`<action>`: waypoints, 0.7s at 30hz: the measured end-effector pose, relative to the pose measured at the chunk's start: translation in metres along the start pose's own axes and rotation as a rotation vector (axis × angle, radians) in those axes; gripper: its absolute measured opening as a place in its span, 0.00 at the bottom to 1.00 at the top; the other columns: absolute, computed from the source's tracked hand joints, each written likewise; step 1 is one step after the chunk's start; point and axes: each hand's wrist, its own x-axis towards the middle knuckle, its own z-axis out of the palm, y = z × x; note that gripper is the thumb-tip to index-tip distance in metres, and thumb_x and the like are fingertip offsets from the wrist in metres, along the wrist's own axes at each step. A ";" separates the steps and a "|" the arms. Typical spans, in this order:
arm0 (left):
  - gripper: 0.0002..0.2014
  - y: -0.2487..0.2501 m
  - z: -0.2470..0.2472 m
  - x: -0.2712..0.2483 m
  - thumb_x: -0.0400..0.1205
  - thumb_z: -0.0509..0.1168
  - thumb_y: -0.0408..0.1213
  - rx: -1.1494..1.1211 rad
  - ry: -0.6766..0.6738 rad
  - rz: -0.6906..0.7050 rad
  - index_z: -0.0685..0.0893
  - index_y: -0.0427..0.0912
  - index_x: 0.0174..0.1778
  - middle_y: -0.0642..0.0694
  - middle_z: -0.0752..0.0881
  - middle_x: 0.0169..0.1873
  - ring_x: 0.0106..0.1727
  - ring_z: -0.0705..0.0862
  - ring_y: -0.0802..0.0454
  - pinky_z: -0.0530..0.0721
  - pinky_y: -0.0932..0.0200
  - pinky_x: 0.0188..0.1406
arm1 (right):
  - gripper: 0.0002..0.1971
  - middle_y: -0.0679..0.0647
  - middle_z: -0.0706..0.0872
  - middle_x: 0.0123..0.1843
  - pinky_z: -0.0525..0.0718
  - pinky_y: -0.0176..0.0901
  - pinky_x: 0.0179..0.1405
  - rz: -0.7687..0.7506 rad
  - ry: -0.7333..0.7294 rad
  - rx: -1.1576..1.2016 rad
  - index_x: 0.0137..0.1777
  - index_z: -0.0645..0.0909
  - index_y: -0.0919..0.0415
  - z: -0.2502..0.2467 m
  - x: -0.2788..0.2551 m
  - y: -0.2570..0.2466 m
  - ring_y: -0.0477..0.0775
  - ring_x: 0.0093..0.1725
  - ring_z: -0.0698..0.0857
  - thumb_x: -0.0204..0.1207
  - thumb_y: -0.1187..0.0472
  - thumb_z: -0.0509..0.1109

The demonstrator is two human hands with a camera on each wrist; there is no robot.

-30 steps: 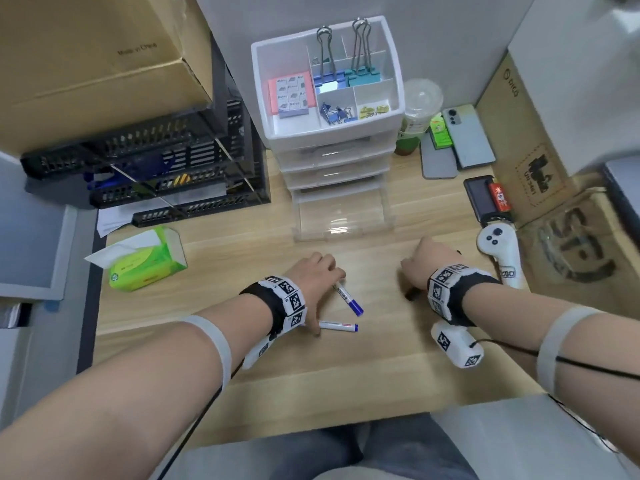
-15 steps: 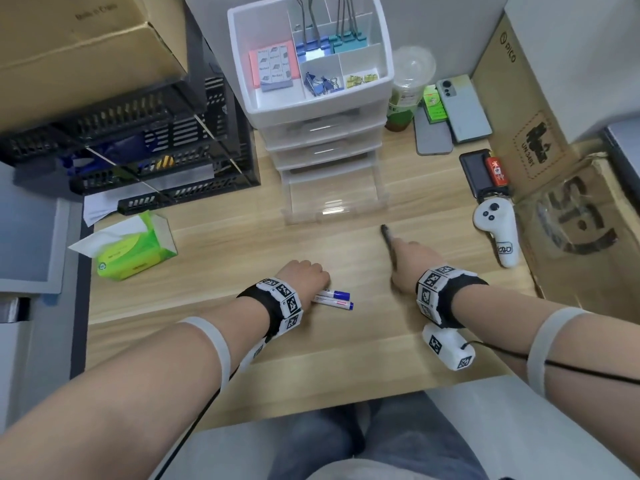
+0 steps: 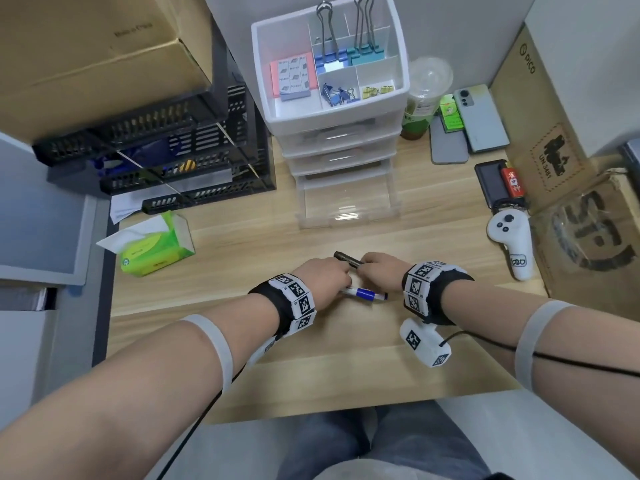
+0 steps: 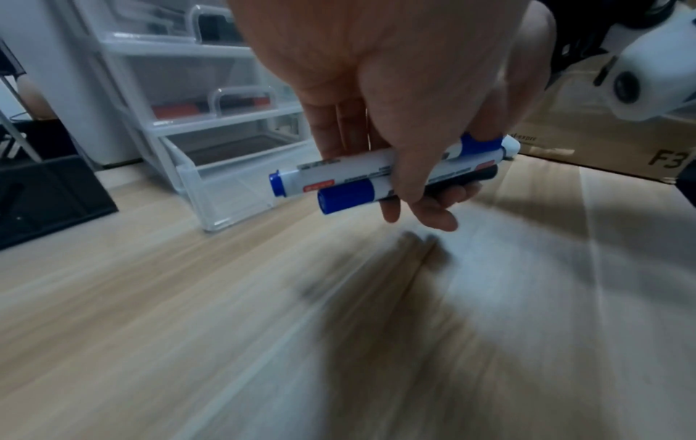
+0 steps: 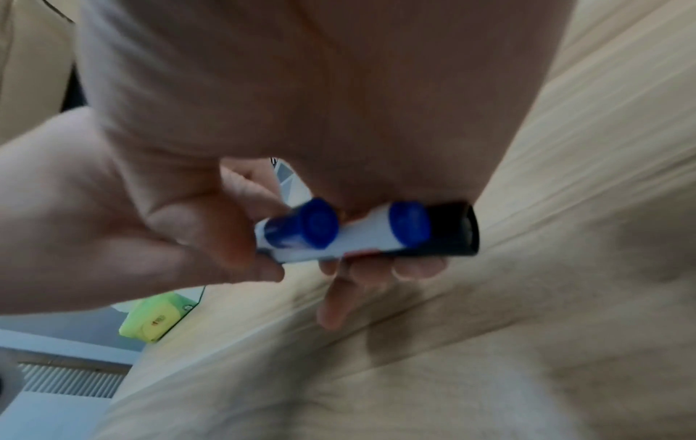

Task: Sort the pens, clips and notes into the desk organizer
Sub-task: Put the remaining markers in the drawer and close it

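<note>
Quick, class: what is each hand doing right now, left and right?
Left hand: fingers curled round the two blue markers.
Right hand: pinching the black marker, held against the left hand's bundle.

Left hand (image 4: 406,98) — bundled markers (image 4: 339,181)

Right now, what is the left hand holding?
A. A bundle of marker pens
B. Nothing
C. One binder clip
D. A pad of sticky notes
A: in the left wrist view the left hand has its fingers curled round a bundle of marker pens, held above the desk.
</note>
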 end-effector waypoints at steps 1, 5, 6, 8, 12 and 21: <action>0.14 0.001 -0.005 0.000 0.86 0.62 0.37 0.010 0.031 0.022 0.85 0.46 0.67 0.44 0.80 0.59 0.63 0.78 0.43 0.81 0.48 0.54 | 0.04 0.52 0.80 0.35 0.72 0.43 0.34 -0.003 -0.045 0.016 0.41 0.76 0.57 -0.001 -0.002 -0.003 0.53 0.35 0.77 0.70 0.58 0.67; 0.14 0.000 -0.027 0.001 0.84 0.63 0.33 0.002 0.131 0.084 0.87 0.43 0.64 0.42 0.82 0.54 0.60 0.79 0.40 0.80 0.46 0.50 | 0.22 0.57 0.85 0.39 0.77 0.45 0.38 -0.043 -0.257 -0.112 0.48 0.85 0.62 -0.007 -0.006 -0.010 0.55 0.38 0.81 0.53 0.55 0.74; 0.13 -0.001 -0.033 0.002 0.83 0.65 0.33 0.003 0.152 0.088 0.88 0.42 0.62 0.42 0.82 0.51 0.58 0.80 0.40 0.81 0.46 0.49 | 0.19 0.56 0.87 0.40 0.78 0.46 0.41 -0.047 -0.280 -0.160 0.47 0.86 0.60 -0.007 -0.004 -0.011 0.55 0.40 0.82 0.56 0.53 0.76; 0.11 -0.003 -0.041 0.005 0.82 0.67 0.35 0.014 0.169 0.088 0.89 0.41 0.59 0.43 0.83 0.48 0.55 0.81 0.40 0.82 0.45 0.48 | 0.10 0.53 0.84 0.34 0.77 0.43 0.38 -0.042 -0.264 -0.198 0.38 0.83 0.56 -0.009 -0.002 -0.014 0.53 0.35 0.80 0.64 0.52 0.77; 0.11 -0.012 -0.054 0.010 0.82 0.67 0.38 -0.040 0.165 0.040 0.89 0.41 0.57 0.43 0.83 0.50 0.54 0.82 0.41 0.79 0.50 0.46 | 0.08 0.52 0.79 0.31 0.74 0.39 0.31 -0.066 -0.212 -0.211 0.42 0.80 0.58 -0.018 0.005 -0.022 0.53 0.29 0.75 0.76 0.53 0.69; 0.32 -0.068 -0.074 0.014 0.73 0.75 0.37 -0.043 0.133 -0.315 0.68 0.45 0.71 0.44 0.76 0.61 0.58 0.80 0.42 0.80 0.49 0.47 | 0.11 0.57 0.82 0.49 0.76 0.46 0.42 -0.169 -0.045 -0.626 0.65 0.72 0.62 -0.065 0.025 -0.050 0.57 0.43 0.80 0.85 0.61 0.59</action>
